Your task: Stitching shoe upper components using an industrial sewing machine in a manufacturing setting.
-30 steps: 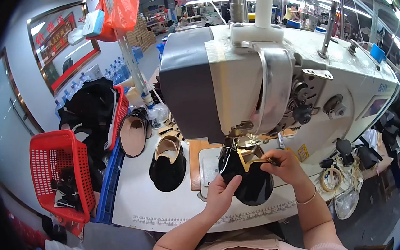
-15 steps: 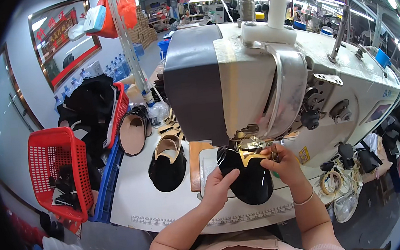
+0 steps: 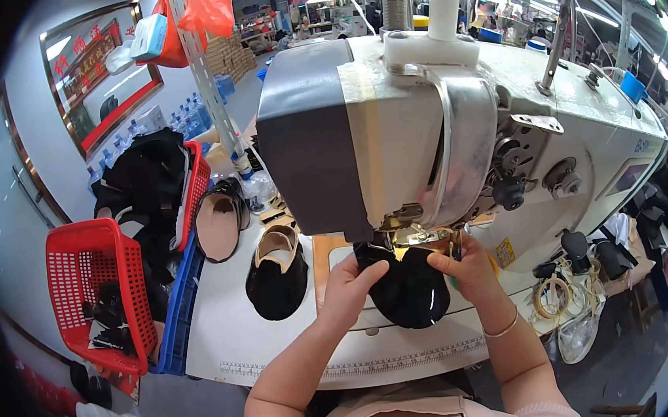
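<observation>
A glossy black shoe upper [image 3: 411, 295] lies under the presser foot [image 3: 420, 237] of a large white and grey sewing machine [image 3: 406, 123]. Its toe points toward me, and pale lining shows at its opening beside the foot. My left hand [image 3: 350, 286] grips the upper's left edge, thumb on top and fingers hidden beneath. On the opposite edge my right hand [image 3: 470, 266] also grips it, thumb pressed near the opening. A small yellow-green bit shows under my right palm; I cannot make out what it is. The needle's point is hidden.
Left on the white table [image 3: 226, 337] stands another black shoe upper [image 3: 278, 281], with more shoe pieces [image 3: 218, 223] behind it. Red baskets [image 3: 99, 289] of black scraps flank the table's left side. Tape rolls and a plastic bag [image 3: 578, 322] hang at the right.
The upper has shifted farther in under the presser foot. Both hands have moved with it, and my right thumb now presses closer to the opening. The view has shifted slightly.
</observation>
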Demonstrator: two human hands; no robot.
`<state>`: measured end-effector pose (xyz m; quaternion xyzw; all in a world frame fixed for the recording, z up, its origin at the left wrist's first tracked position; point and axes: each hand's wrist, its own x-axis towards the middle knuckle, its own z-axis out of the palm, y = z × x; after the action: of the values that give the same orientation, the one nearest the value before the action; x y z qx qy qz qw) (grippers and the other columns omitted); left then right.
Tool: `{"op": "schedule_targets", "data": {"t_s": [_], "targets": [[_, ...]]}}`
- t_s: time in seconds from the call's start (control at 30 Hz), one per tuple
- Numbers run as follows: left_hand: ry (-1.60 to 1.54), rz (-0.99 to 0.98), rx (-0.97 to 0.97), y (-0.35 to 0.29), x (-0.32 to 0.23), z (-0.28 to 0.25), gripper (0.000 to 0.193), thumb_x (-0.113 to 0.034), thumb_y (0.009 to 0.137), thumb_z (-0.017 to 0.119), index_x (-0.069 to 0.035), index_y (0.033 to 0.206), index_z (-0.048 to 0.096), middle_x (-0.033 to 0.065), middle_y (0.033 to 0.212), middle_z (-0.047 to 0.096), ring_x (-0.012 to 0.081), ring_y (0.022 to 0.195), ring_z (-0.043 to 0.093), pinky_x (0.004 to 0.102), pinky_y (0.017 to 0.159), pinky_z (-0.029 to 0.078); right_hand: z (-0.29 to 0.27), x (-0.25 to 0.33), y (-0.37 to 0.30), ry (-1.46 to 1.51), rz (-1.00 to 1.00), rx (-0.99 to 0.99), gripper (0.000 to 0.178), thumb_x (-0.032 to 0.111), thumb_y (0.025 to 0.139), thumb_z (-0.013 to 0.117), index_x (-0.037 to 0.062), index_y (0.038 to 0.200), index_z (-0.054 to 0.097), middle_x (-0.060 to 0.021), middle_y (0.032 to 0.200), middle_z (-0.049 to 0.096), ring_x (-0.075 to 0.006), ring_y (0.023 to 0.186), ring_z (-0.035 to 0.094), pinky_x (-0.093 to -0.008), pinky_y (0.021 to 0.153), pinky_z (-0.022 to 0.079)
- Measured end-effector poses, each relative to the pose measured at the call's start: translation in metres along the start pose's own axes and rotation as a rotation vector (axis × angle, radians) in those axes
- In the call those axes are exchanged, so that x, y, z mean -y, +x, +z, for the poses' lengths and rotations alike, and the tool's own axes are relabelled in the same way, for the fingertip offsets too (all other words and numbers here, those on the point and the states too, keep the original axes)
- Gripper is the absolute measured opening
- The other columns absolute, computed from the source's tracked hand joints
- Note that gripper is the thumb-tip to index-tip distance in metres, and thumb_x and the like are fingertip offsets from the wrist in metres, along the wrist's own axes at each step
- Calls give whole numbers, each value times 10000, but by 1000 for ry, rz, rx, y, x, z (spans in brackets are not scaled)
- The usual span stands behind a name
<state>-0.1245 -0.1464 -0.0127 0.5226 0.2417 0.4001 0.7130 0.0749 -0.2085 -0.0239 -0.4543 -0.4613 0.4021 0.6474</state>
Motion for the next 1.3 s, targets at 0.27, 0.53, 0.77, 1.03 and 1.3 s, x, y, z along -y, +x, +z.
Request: {"op": "schedule_targets", "data": {"t_s": [0.27, 0.53, 0.77, 1.03, 1.3], "targets": [[28, 20, -27, 11, -4, -2, 184, -107, 825, 610, 2, 973, 593, 18, 885, 614, 70, 793, 548, 211, 721, 435, 5, 5, 3, -123, -4, -41, 227, 84, 736, 718, 64, 903, 565, 53, 757, 523, -38, 687, 461, -171, 636, 382], [259, 128, -85, 3, -5, 9, 331, -139, 786, 672, -9, 1050, 521, 36, 908, 590, 77, 798, 541, 211, 703, 445, 11, 2, 5, -140, -92, -189, 180, 50, 756, 688, 42, 906, 589, 43, 785, 522, -24, 675, 445, -172, 594, 353], [52, 209, -164, -3, 5, 19, 285, -92, 807, 641, -10, 1048, 513, 25, 906, 583, 63, 775, 540, 192, 685, 449, 16, 22, 3, -326, -301, -123, 150, 69, 753, 677, 17, 882, 621, -9, 791, 535, -84, 678, 481, -214, 605, 384], [108, 166, -175, 5, -7, 17, 245, -54, 781, 640, 12, 1002, 556, 28, 867, 601, 75, 769, 556, 206, 693, 452, 2, 24, 10, -625, -371, -38, 168, 90, 696, 716, 43, 844, 650, -44, 658, 545, -174, 638, 498, -265, 604, 394], [125, 58, -147, 13, -10, 10, 270, -49, 748, 654, 11, 1002, 584, 49, 884, 614, 97, 793, 569, 220, 722, 453, 5, 23, 14, -871, -524, -108, 175, 108, 683, 732, 46, 825, 650, -45, 634, 539, -187, 617, 486, -292, 576, 401]]}}
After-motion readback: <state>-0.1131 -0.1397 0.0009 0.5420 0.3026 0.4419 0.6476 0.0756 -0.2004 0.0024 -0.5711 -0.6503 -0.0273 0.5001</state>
